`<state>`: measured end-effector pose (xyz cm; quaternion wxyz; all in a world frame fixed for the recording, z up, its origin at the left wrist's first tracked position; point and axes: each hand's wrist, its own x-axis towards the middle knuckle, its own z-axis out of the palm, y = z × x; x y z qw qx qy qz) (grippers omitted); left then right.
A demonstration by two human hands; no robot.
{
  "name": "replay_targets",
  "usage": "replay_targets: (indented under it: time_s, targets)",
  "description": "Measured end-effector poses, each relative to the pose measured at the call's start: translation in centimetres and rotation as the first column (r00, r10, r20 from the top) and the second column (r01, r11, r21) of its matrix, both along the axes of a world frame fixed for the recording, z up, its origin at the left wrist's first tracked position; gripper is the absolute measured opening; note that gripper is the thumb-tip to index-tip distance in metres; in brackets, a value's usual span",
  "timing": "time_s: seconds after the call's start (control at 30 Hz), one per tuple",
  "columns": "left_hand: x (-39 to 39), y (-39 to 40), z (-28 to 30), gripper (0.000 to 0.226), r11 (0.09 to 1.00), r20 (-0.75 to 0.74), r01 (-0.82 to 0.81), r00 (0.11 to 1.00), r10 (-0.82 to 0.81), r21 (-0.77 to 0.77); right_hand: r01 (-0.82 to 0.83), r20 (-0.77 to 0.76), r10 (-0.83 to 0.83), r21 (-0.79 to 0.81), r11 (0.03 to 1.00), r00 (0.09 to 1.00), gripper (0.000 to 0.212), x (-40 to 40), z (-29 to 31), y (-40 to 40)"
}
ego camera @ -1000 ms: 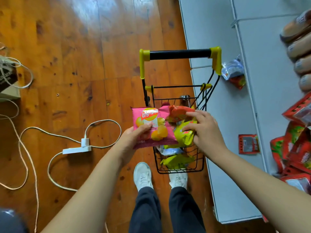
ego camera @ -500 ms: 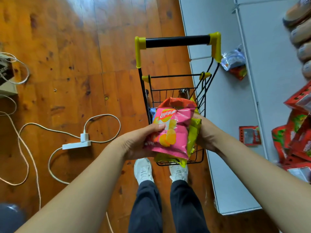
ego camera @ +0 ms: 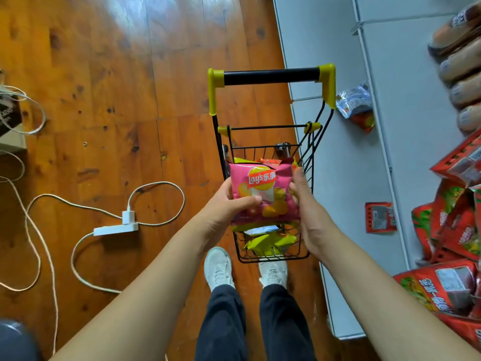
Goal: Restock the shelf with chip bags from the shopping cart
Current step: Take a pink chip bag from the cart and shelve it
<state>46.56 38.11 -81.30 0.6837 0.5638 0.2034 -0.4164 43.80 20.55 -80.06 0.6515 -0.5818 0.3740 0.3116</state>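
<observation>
the wooden floor fills the left and centre of the view, its boards glossy with a pale glare near the top. along the right runs the grey shelf, stepped in tiers, with red snack bags heaped at its right edge, a row of brown packets above them, a silver and red bag lying alone on a lower tier and a small red packet flat on the same tier nearer the person.

beside the shelf stands the small black wire shopping cart, its black handle capped in yellow. green chip bags lie in the basket, with orange and green ones showing behind the held bag.

the person's dark trousers and white shoes sit just below the cart.

on the floor to the left, a white power strip with a plugged adapter trails looping white cables.

the pink chip bag is held upright over the cart basket, between both hands. the left hand grips its left edge, thumb across the front. the right hand grips its right edge, thumb up along the side.
</observation>
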Motion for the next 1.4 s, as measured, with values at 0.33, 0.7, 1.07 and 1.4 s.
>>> replay_targets:
  time_s: [0.33,0.7,1.07,1.4]
  targets:
    - [-1.2,-1.2,0.9,0.07,0.999,-0.016,-0.021,1.0,0.022,0.049,-0.121,0.15,0.138,-0.112,0.986,0.979,0.044,0.8,0.5,-0.2]
    - [-2.5,-2.7,17.0,0.048,0.995,0.064,-0.068,0.996,0.063,0.078,-0.194,0.182,0.194,-0.017,0.981,0.964,0.076,-0.1,15.4,-1.8]
    - [-7.5,0.2,38.4,0.043,0.995,0.233,0.103,0.967,-0.1,0.002,0.075,0.388,-0.011,-0.151,0.986,0.922,0.064,-7.8,38.0,1.4]
    - [-17.0,-1.1,50.1,0.068,0.932,0.465,0.358,0.818,-0.339,0.051,0.494,0.564,-0.301,-0.224,0.84,0.769,0.054,-24.0,50.6,3.6]
